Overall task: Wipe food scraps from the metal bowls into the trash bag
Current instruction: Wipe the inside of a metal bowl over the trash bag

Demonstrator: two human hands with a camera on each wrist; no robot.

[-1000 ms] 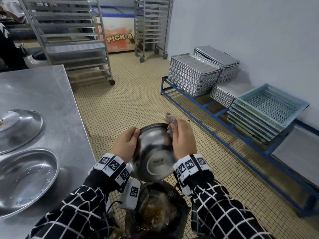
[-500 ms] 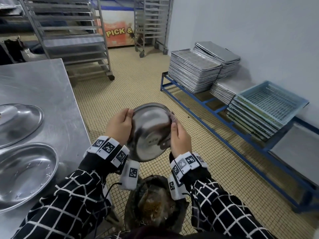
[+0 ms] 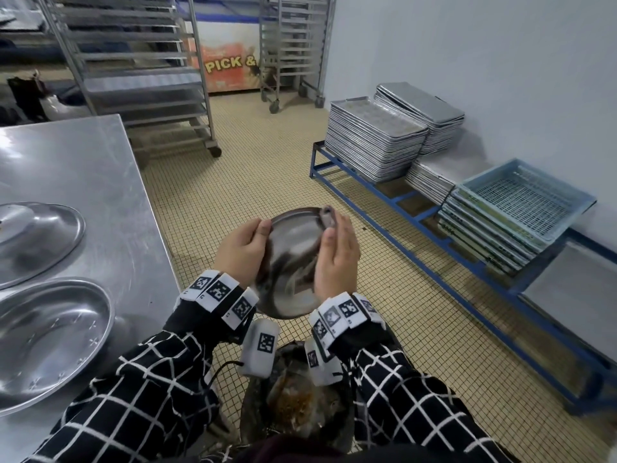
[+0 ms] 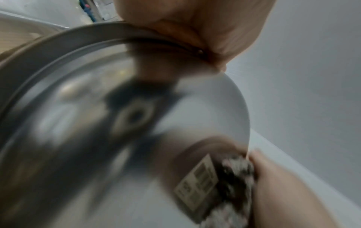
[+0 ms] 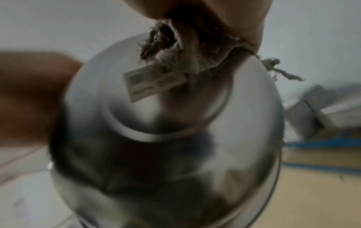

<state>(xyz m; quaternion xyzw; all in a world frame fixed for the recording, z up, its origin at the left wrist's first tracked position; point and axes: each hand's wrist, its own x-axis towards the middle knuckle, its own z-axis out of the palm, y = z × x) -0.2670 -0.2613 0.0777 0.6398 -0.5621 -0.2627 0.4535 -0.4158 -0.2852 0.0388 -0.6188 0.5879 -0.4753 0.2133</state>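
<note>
A metal bowl [image 3: 293, 259] is held tilted above the open dark trash bag [image 3: 293, 399], its outer side and base toward me. My left hand [image 3: 242, 253] grips its left rim, thumb on the outside. My right hand [image 3: 335, 259] lies over the bowl's right side and pinches a grey frayed cloth [image 3: 329, 213] against the metal. In the right wrist view the cloth [image 5: 195, 54] bunches under my fingers beside a sticker on the bowl's base [image 5: 166, 131]. In the left wrist view the bowl [image 4: 117, 123] fills the frame. The bowl's inside is hidden. Brown scraps lie in the bag.
A steel table [image 3: 100, 182] stands at the left with two wide metal bowls [image 3: 33, 242] [image 3: 43, 342] on it. A low blue rack [image 3: 417, 208] along the right wall bears stacked baking trays [image 3: 374, 138] and a pale blue crate [image 3: 524, 198]. Wheeled tray racks [image 3: 133, 61] stand behind.
Both hands have lifted the bowl higher above the bag and turned it. My right hand with the cloth has slid from the bowl's rim across its outer side.
</note>
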